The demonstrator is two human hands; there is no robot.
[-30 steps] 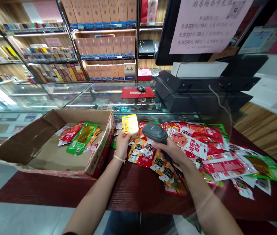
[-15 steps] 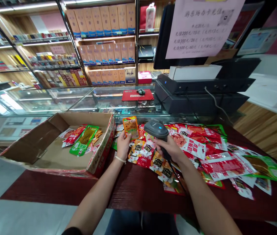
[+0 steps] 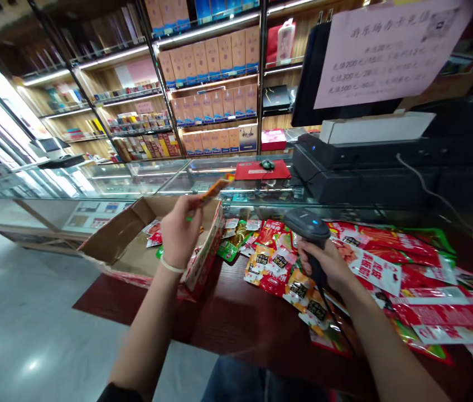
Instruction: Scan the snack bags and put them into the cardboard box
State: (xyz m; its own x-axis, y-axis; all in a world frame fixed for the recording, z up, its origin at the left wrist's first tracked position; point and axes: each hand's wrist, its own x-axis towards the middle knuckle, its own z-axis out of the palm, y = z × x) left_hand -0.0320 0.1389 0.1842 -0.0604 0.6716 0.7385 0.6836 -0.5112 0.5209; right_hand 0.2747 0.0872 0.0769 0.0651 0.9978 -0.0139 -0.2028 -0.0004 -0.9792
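My left hand (image 3: 180, 229) is closed on a small orange snack packet (image 3: 213, 190) and holds it above the open cardboard box (image 3: 115, 237), near the box's right wall. A few snack packets (image 3: 153, 234) lie inside that box. My right hand (image 3: 328, 265) grips a dark handheld barcode scanner (image 3: 307, 226) with a blue light on top, held over a spread of red, orange and green snack packets (image 3: 370, 268) on the dark red table (image 3: 236, 318).
A glass display counter (image 3: 144, 176) runs behind the table, with a red mouse pad and mouse (image 3: 261, 167) on it. A black register unit (image 3: 387, 162) with a monitor and a pink paper notice (image 3: 387, 50) stands at the right. Shelves of boxed goods (image 3: 215, 89) fill the back wall.
My left hand has carried the orange packet leftward from in front of the scanner to above the box. The scanner hand stayed over the packets. The camera view turned left.
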